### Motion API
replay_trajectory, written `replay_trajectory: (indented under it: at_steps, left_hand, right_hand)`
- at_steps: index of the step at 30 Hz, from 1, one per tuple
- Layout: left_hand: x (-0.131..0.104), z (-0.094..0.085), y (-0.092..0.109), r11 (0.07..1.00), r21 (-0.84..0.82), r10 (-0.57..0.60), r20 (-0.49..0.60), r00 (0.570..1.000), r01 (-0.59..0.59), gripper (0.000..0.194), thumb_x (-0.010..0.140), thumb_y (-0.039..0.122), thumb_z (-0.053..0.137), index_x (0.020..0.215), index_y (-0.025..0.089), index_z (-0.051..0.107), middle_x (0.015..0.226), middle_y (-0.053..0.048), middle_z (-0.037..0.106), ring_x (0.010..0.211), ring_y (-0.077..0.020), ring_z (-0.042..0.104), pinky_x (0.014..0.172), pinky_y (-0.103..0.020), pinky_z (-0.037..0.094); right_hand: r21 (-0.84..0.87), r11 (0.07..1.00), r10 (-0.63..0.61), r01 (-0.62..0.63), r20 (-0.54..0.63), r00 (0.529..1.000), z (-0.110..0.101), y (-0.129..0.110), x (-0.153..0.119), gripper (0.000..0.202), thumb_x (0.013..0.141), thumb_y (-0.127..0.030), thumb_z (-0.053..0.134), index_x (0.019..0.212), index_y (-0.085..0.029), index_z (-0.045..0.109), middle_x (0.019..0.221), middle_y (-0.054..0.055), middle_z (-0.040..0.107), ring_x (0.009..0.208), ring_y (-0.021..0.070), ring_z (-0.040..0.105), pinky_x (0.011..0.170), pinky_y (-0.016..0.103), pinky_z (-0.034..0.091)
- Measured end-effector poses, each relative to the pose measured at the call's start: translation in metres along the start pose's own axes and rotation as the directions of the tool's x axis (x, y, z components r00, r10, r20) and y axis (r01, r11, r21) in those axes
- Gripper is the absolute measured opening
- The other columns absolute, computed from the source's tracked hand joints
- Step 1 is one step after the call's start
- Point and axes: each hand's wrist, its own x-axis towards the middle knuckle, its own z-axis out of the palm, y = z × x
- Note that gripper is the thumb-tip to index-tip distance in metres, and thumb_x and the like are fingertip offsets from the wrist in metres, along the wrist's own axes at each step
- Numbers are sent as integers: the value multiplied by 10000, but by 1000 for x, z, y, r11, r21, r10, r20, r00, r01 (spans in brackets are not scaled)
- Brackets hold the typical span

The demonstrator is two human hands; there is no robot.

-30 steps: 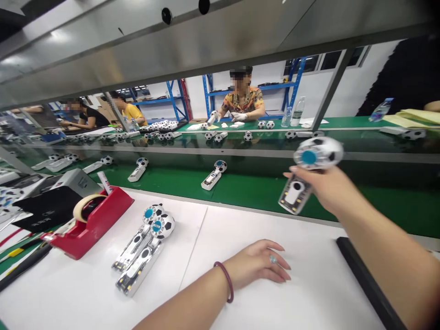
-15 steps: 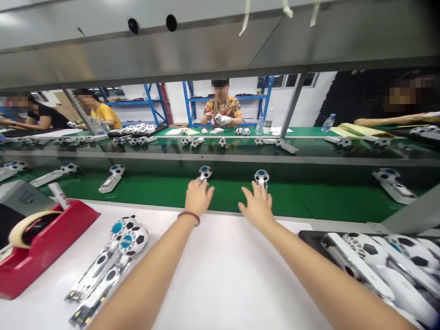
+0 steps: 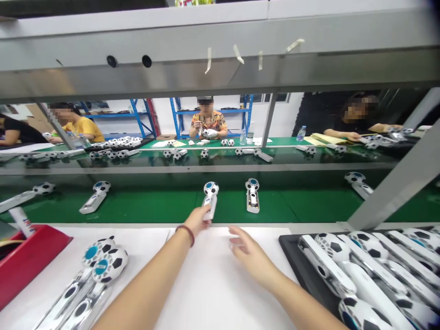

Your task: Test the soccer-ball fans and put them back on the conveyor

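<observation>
My left hand (image 3: 198,221) is closed on the lower handle of a white handheld device with a soccer-ball head (image 3: 211,188), at the near edge of the green conveyor belt (image 3: 165,206). The head points away from me and has a blue disc on it. My right hand (image 3: 250,254) is open above the white work surface (image 3: 206,284), fingers extended, holding nothing. Beyond it, a second soccer-ball device (image 3: 253,198) lies on the belt with its handle's inner parts exposed. Two more devices (image 3: 108,265) with exposed handles rest side by side at my left.
A black tray (image 3: 290,250) full of soccer-ball devices sits at right. The red tape dispenser (image 3: 44,243) stands at left. A slanted metal post (image 3: 395,178) rises at right, and a metal beam (image 3: 192,82) crosses overhead. Several people work across the belt.
My left hand has taken hold of the device by its handle and drawn it slightly toward me. My right hand has pulled back from the other device to above the work surface. The view has shifted.
</observation>
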Motion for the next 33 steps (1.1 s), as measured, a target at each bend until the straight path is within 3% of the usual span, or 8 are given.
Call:
replay_trajectory:
  at_steps: [3,5,8,14,18,22,27,33]
  left_hand:
    - [-60,38,-21,982,-182,67,87,994,-50,333,840,393,458,1086,169,438,963,-55,590,767,-135,620,658,-246,496]
    - [-93,55,-36,932,-362,50,170,984,15,384,755,391,554,1032,163,415,903,-48,571,712,-145,614,594,-249,490]
    - [-120,67,-49,907,-411,-16,185,983,92,426,658,327,630,961,165,377,808,-24,538,627,-153,593,512,-254,467]
    - [-122,66,-51,986,-153,84,107,991,-68,417,653,216,587,1002,182,361,724,-1,549,542,-149,529,459,-255,416]
    - [-116,62,-59,978,-170,139,115,984,-118,432,664,234,613,1029,185,387,870,-42,569,646,-160,535,579,-276,426]
    - [-117,62,-65,964,-227,165,95,982,-140,472,641,256,661,1039,194,414,933,-52,570,789,-200,548,687,-299,429]
    - [-122,60,-57,919,-392,156,279,947,-36,518,707,424,639,1085,193,371,838,-40,587,672,-185,584,626,-307,449]
    - [-125,62,-54,764,-626,188,444,876,154,709,660,429,711,1194,211,298,935,-75,606,721,-218,631,663,-339,473]
  right_hand:
    - [124,992,6,-9,23,1000,-17,-5,-4,603,846,-294,431,1398,-272,188,1393,101,316,1133,203,501,975,407,376]
    - [123,992,1,-7,45,999,-25,-8,-7,616,879,-304,377,1418,-336,81,1407,65,313,1190,196,452,1015,426,325]
    - [-43,999,-26,29,80,996,-28,-8,-10,576,886,-276,353,1413,-362,137,1403,21,346,1296,197,311,1070,437,226]
    - [-69,992,-97,104,97,991,-20,-5,-9,542,893,-276,352,1411,-328,198,1457,-19,257,1341,162,222,1107,386,152]
    - [32,993,-118,116,60,991,-21,-7,-8,554,891,-293,369,1414,-320,190,1472,-38,212,1362,147,155,1117,360,115]
    - [143,988,-74,66,46,996,-24,-10,-10,579,896,-334,354,1424,-332,116,1454,-31,261,1338,176,238,1102,397,180]
    - [6,994,-107,107,7,994,-24,-13,-13,533,890,-265,354,1402,-330,223,1330,-10,457,1264,187,374,1061,388,281]
    - [-270,927,-214,262,193,957,-21,-20,-18,467,874,-244,385,1328,-352,387,1238,-14,548,1098,222,535,952,388,405]
